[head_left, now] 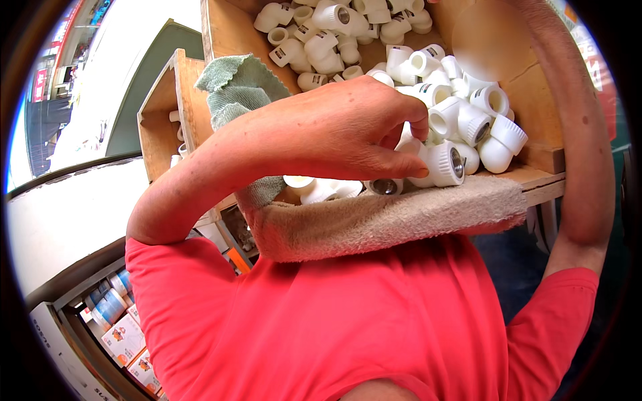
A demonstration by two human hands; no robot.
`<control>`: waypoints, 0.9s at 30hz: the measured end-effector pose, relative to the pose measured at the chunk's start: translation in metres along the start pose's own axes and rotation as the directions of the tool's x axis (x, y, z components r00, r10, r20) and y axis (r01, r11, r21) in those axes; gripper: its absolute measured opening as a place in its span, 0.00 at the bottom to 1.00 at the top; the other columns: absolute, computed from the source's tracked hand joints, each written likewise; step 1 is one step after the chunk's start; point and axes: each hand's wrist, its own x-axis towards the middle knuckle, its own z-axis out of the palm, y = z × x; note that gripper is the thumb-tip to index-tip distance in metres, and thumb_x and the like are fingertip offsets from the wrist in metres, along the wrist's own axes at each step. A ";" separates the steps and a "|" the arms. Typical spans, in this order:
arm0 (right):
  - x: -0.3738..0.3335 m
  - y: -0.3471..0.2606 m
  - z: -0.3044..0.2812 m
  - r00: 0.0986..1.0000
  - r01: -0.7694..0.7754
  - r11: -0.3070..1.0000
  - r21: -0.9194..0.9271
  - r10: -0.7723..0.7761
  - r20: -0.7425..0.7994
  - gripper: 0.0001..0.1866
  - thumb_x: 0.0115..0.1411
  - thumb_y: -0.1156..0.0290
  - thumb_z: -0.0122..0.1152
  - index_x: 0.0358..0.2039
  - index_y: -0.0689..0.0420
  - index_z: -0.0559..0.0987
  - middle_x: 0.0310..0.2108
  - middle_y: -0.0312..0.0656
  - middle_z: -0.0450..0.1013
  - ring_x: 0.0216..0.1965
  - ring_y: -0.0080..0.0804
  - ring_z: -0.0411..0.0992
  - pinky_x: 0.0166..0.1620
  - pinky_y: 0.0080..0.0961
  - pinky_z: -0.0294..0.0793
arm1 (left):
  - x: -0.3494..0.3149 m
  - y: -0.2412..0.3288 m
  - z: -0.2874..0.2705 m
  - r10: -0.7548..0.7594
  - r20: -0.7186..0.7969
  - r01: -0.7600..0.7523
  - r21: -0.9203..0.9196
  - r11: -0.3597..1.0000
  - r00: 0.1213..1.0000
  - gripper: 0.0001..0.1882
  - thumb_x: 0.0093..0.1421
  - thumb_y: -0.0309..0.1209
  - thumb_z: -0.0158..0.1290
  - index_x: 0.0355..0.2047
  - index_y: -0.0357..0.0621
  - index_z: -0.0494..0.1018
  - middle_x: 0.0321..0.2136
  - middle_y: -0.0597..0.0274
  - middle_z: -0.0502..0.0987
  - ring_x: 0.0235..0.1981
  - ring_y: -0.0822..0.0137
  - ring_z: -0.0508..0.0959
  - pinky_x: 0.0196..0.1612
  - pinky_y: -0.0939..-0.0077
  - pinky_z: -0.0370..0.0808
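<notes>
My left hand (374,127) reaches across the front of a wooden bin (542,120) heaped with white plastic pipe fittings (328,50). Its thumb and curled fingers close round a white elbow fitting (447,164) with a metal-threaded mouth, which lies among others at the bin's front edge. My right forearm (578,120) runs up along the bin's right side. A smeared, skin-coloured patch covers the far right corner, so my right hand's fingers are hidden. Beneath my left wrist, more fittings (321,189) show, some with metal inserts.
A beige towel (394,217) pads the bin's front edge, against my red shirt. Green cloth (234,83) drapes over the left wall. Another wooden bin (157,110) holding white pieces stands to the left. Lower left, a shelf carries boxes (124,337) and blue-and-white rolls (109,307).
</notes>
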 end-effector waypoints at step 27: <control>0.008 0.013 -0.005 0.999 0.015 0.999 0.047 -0.018 0.049 0.19 0.73 0.54 0.55 0.32 0.54 0.84 0.23 0.28 0.75 0.22 0.15 0.68 0.26 0.15 0.66 | 0.053 -0.108 -0.075 -0.083 -0.476 0.402 0.623 0.671 0.875 0.21 0.56 0.39 0.63 0.44 0.37 0.75 0.41 0.43 0.80 0.45 0.46 0.81 0.47 0.54 0.79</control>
